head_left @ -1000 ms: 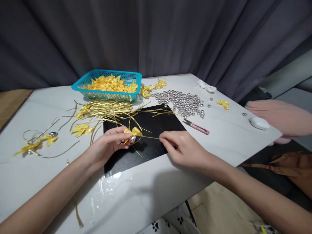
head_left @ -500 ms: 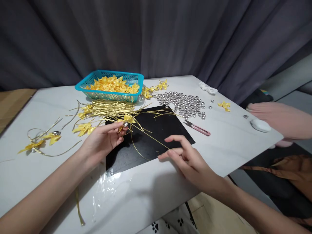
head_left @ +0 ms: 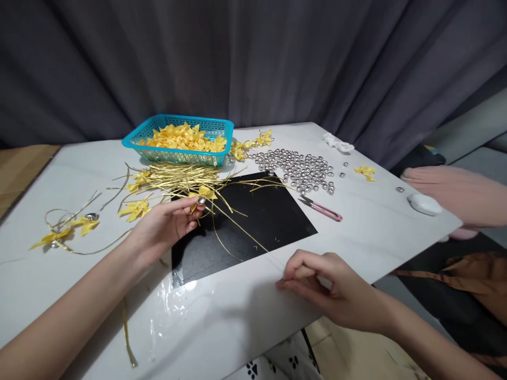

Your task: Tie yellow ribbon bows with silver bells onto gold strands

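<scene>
My left hand (head_left: 174, 219) pinches a yellow ribbon bow (head_left: 206, 192) with a shiny silver bead (head_left: 202, 200) against it, above the edge of a black mat (head_left: 253, 221). From the bow a thin gold cord (head_left: 241, 228) slants down over the mat towards my right hand (head_left: 325, 287). Closed in a pinch over the white table, the right thumb and fingertips meet at the cord's faint lower end. Behind the left hand lies a bundle of gold cords (head_left: 180, 175). More yellow bows (head_left: 135, 210) rest left of it.
A turquoise basket (head_left: 227, 129) full of yellow bows stands at the back. Right of it spreads a heap of silver beads (head_left: 301, 169). Pink-handled thread snips (head_left: 322, 209) lie by the mat, and a white mouse (head_left: 423, 204) sits near the right edge.
My right hand has moved down and right, towards the table's front edge, its fingers closing into a tighter pinch. The left hand, with bow and bead, has barely shifted.
</scene>
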A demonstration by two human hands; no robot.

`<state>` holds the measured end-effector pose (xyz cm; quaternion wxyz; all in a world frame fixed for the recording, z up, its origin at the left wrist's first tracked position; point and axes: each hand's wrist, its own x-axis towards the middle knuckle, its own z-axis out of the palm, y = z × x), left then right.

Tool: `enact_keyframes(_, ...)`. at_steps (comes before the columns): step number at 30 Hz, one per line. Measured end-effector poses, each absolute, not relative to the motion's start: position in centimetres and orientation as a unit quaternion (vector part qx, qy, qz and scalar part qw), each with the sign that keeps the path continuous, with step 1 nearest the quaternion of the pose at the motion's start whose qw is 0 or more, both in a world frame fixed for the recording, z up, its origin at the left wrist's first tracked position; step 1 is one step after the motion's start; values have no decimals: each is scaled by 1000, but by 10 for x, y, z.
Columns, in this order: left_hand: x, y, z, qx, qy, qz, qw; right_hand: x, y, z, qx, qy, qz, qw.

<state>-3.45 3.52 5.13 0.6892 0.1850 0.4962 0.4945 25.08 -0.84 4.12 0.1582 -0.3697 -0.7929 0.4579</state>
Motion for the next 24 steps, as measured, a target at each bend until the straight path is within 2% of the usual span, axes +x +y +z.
enact_keyframes(8, -35, 37, 42, 171, 501, 493, 690, 235, -2, 66, -203, -877, 407, 157)
enact_keyframes(11, -35, 37, 41, 173, 497, 490, 695, 223, 2, 69, -170, -888, 387, 184)
enact_keyframes(18, -30, 33, 42, 213, 504, 487, 680, 208, 12, 58, -180, -896, 303, 270)
enact_keyframes(24, -27, 28, 42, 344, 536, 494, 592, 197, 27, 70, -217, -871, 253, 361)
